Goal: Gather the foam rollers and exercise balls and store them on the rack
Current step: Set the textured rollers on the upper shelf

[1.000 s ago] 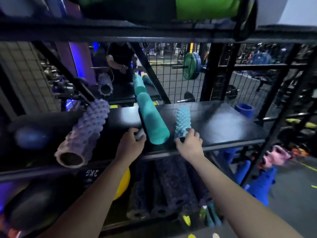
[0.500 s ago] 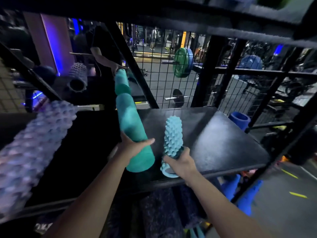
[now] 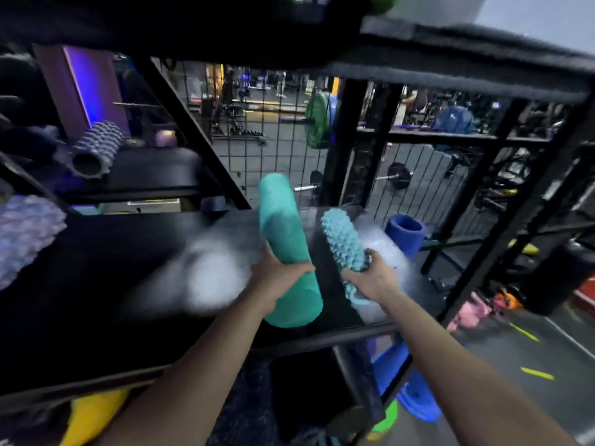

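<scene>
The smooth teal foam roller [image 3: 286, 239] is wrapped in my left hand [image 3: 277, 280], and the spiked blue roller [image 3: 343, 239] just beside it is gripped in my right hand [image 3: 375, 280], both tilted over the black rack shelf [image 3: 106, 268]. Placing step, I judge: next, lay both flat there.

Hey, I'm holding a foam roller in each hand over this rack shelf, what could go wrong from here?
The smooth teal roller, gripped by the left hand, has its near end close to the shelf's front bar; set down there, it might tip off. The spiked blue roller in the right hand is near the shelf's right side and could roll off.
</scene>
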Available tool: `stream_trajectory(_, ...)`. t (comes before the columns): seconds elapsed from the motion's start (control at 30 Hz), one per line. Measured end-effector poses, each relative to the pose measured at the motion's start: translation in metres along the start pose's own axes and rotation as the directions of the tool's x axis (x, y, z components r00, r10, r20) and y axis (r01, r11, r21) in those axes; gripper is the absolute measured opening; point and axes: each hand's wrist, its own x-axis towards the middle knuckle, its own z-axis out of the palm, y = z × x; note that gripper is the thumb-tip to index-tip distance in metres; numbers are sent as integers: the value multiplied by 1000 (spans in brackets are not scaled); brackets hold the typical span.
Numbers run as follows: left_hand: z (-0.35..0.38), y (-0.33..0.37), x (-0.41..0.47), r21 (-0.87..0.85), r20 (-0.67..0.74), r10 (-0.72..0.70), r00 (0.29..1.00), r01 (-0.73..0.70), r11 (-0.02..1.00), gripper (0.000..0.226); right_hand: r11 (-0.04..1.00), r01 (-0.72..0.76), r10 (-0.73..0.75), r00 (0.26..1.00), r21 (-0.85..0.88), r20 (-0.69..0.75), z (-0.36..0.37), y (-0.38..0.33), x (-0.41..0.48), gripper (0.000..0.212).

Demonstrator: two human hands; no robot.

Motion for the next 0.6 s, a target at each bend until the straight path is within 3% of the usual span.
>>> stream_trajectory(0.13,74,20,9,50,-53,-22,998,25,998,119,989,121,-117,992,-83,49,-18,39,37,87)
stream_trajectory(0.23,115,30,19,182,-161,-15,987,45,982,124,982,189,-189,978,9,85,-23,58,57,84)
stream_trajectory(0.37,144,34,22,295,-179,-37,983,89,951,125,978,201,-208,952,53,223,-31,78,72,78)
stream_trajectory(0.47,151,25,22,372,-176,-49,983,112,922,124,986,158,-168,954,61,246,-20,101,93,91)
stream_trajectory(0.6,147,18,26,396,-161,-90,983,148,906,127,983,162,-144,972,-87,188,-16,78,70,68)
